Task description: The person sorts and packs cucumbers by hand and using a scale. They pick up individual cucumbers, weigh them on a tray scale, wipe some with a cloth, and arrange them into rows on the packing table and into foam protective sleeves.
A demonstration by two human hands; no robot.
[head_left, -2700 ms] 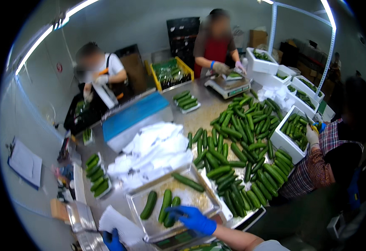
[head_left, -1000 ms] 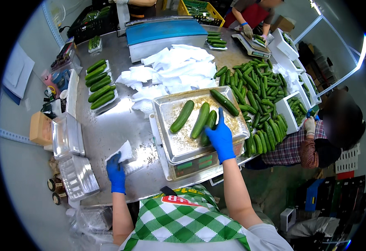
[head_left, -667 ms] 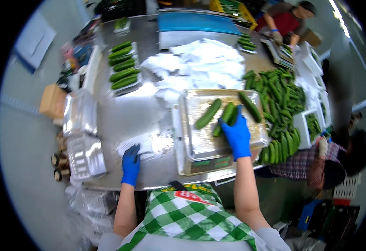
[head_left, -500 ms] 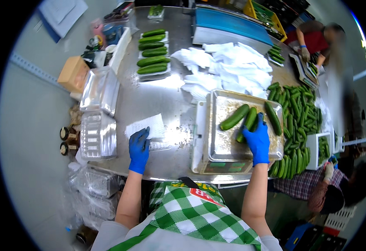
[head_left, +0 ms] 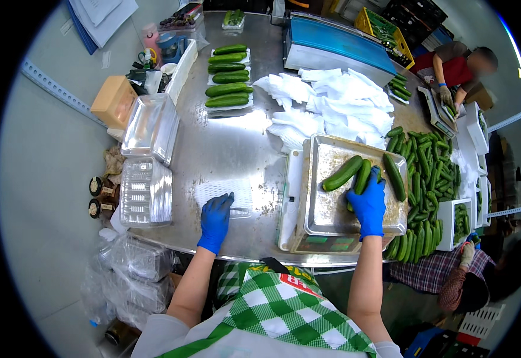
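By the near edge of the grey metal table [head_left: 213,146], a shallow rectangular metal tray [head_left: 332,212] bears long green cucumbers [head_left: 341,173]. Left of it lies a white mesh sheet [head_left: 239,188]; behind the tray, a crumpled white sheet heap [head_left: 353,110]. A green cucumber pile [head_left: 432,176] spreads toward the right edge. Stacked clear plastic trays [head_left: 146,194] stand along the left edge.

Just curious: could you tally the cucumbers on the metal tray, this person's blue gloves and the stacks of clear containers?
Cucumbers on the metal tray: 4, one mostly hidden by the right hand
Blue gloves: 2
Stacks of clear containers: 2
Total: 8
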